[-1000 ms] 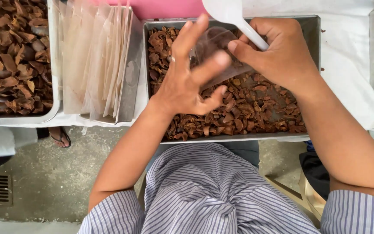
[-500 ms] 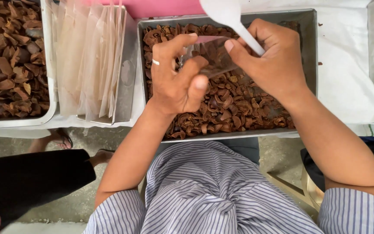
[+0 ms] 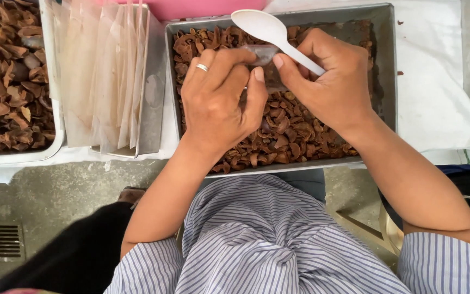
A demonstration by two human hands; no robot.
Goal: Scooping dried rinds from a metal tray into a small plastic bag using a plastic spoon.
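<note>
Pinching a white plastic spoon [image 3: 272,34] by its handle, the right hand [image 3: 330,81] aims its long axis toward ten o'clock, bowl over the metal tray [image 3: 384,65], while the left hand [image 3: 218,100] at nine o'clock pinches a small clear bag [image 3: 263,54] just beside it

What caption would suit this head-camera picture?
Two hands, left hand and right hand with white plastic spoon, pinch a small clear bag over a metal tray of brown dried pieces.
</note>
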